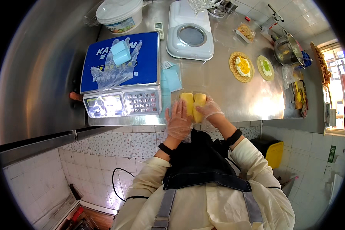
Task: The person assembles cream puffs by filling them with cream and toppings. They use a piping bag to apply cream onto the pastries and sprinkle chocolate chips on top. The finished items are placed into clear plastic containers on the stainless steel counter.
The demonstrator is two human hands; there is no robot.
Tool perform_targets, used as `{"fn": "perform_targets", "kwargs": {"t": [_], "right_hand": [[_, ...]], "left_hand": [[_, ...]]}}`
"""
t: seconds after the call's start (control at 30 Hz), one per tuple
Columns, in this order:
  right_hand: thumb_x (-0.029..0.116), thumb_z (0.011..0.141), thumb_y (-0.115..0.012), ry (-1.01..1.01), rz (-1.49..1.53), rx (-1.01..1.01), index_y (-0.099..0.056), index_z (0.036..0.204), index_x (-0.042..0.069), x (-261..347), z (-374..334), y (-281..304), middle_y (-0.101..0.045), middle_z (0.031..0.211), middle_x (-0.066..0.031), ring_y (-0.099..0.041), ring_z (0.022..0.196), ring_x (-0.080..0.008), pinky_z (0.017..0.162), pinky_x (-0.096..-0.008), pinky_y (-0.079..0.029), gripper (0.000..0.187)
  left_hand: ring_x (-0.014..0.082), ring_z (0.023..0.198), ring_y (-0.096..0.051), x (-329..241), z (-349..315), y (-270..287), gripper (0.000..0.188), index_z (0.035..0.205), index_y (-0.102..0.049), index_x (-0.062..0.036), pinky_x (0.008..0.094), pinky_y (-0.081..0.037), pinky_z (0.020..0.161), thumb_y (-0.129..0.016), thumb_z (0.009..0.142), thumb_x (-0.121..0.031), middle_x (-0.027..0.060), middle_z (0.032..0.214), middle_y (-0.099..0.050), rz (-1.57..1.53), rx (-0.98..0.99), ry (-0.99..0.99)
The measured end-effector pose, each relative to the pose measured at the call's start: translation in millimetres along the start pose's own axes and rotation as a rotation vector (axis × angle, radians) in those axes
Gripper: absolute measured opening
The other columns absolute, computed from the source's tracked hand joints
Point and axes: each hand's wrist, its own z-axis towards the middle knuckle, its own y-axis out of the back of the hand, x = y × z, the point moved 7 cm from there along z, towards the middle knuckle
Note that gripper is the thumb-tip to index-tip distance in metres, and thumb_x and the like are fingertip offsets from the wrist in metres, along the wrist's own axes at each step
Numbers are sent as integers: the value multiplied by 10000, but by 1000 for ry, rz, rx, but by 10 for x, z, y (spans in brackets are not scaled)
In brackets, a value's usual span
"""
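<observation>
Steel counter (218, 86) runs under the window light, with a pale scale (142, 102) at its left. At its near edge, two yellow rolls (187, 100) sit side by side, already folded into plump shapes. Thin clear gloves cover both hands: the left hand (178, 119) lies flat, fingers outstretched along the left roll, while the right hand (210, 108) curls around the right one (its farther fingers are partly hidden). Judging by the layout, those two look closed up; a larger topped round (243, 79) and a smaller topped round (267, 78) lie open, not yet folded, toward the right.
</observation>
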Motion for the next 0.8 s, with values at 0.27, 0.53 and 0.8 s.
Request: {"fn": "perform_targets", "kwargs": {"t": [0.27,0.53,0.8], "right_hand": [[202,787,-604,-133,-337,-191,-347,1317,-4,412,-218,-98,-504,1211,-272,-505,1102,-417,919,-431,-430,624],[305,840,-584,491,-1013,-255,-293,1372,-39,413,-418,-153,-317,1420,-222,-328,1309,-361,1048,-442,-321,697],[433,881,-484,388,-1005,-48,-247,1422,-2,292,-293,-270,-253,1490,-124,-156,1405,-251,1126,-458,-144,734]], "left_hand": [[295,1320,-305,23,1,-12,641,1420,-278,-7,521,-177,1052,-435,899,-347,127,1452,-327,-3,-10,9],[320,1295,-334,6,61,-4,651,1404,-299,9,512,-221,1037,-466,877,-335,158,1438,-345,-60,-21,32],[329,1284,-350,9,63,-39,664,1389,-316,29,511,-255,1020,-505,829,-273,172,1426,-359,-97,-17,-51]]}}
